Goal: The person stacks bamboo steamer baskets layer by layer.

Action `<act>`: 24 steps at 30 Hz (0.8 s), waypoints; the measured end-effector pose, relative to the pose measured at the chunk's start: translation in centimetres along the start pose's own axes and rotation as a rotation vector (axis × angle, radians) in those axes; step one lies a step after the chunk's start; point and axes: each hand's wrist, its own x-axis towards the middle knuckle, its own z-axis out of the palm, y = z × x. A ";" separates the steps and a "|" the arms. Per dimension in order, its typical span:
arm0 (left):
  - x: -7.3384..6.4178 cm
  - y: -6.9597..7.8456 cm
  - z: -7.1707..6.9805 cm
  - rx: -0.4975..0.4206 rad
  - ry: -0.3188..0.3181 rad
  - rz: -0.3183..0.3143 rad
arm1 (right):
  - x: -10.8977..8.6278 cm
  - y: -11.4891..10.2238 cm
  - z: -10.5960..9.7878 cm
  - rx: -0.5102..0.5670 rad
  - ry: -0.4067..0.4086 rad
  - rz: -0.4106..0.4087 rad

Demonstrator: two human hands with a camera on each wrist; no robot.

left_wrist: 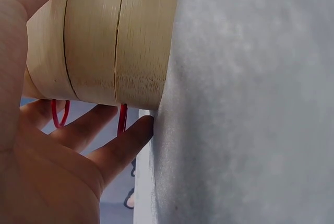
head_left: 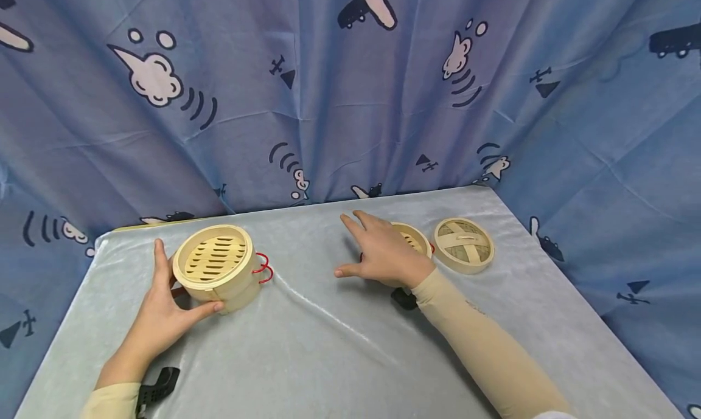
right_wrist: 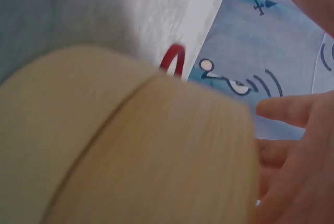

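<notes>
At the left of the head view stands a stack of round bamboo steamer baskets [head_left: 216, 258] with a slatted floor on top and red cord loops on its side. My left hand [head_left: 159, 312] holds the stack from its left, thumb along the front and fingers round the far side. In the left wrist view the fingers [left_wrist: 117, 153] reach beside the red loops, low on the bamboo wall [left_wrist: 99, 41]. My right hand [head_left: 378, 255], fingers spread and thumb out, covers part of another bamboo steamer basket [head_left: 412, 236]. That basket's wall [right_wrist: 156, 151] fills much of the right wrist view.
A round woven bamboo lid [head_left: 464, 245] lies just right of the second basket. Everything stands on a table with a pale grey cloth [head_left: 306, 358]. Blue patterned curtains [head_left: 339, 103] hang behind the table and along its sides.
</notes>
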 end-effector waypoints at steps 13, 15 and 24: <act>0.0 -0.1 0.0 0.006 0.007 -0.001 | -2.8 3.3 0.0 -0.042 -0.002 0.029; 0.0 -0.1 0.1 0.005 0.008 0.002 | -3.1 3.9 0.0 -0.033 0.000 0.046; 0.0 0.0 0.0 0.020 0.011 -0.007 | -4.4 5.6 -0.7 0.034 0.022 0.069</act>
